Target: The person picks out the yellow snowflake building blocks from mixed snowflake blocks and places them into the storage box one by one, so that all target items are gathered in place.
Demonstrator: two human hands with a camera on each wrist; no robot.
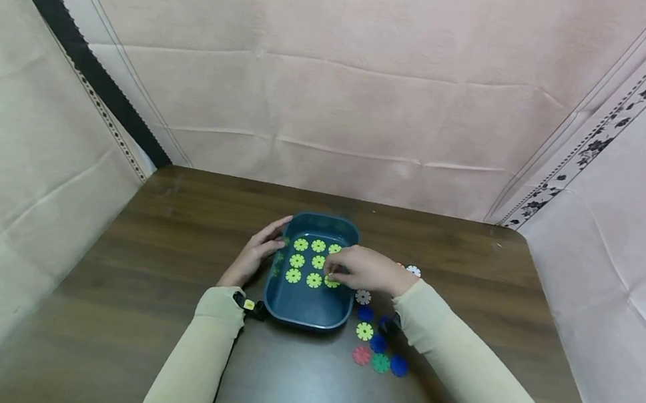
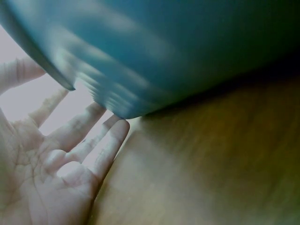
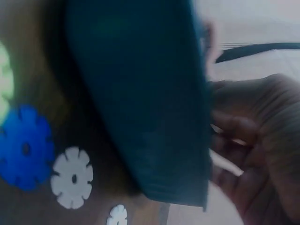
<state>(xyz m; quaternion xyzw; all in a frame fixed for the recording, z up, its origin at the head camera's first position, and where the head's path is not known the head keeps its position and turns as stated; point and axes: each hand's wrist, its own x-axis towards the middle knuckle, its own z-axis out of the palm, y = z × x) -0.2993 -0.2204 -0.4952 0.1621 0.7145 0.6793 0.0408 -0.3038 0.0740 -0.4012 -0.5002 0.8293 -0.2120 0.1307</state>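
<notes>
While my left hand (image 1: 256, 251) rests with straight, relaxed fingers against the left wall of the dark teal rectangular plastic tub (image 1: 305, 315), my right hand (image 1: 364, 270) reaches over its right rim and hovers at the right end of the nearest row inside. Yellow-green notched plastic discs (image 1: 297, 260) lie flat on the tub's floor in tidy rows toward the far end; the near part of the floor is bare. My right fingertips are curled down onto the yellow-green disc at the row's right end (image 1: 331, 282), and I judge they are pinching it, though the wrist view is too blurred to confirm. On the dark wooden table (image 1: 104, 309), just right of the tub, lie loose discs: a white one (image 1: 363, 296), blue ones (image 1: 398, 366), one more yellow-green disc (image 1: 364, 331), a red one (image 1: 361, 355) and a green one (image 1: 380, 363). I seem to be midway through laying yellow-green discs in rows. Next I would need to let this one lie flat in line, then reach right and near for the remaining yellow-green disc.
</notes>
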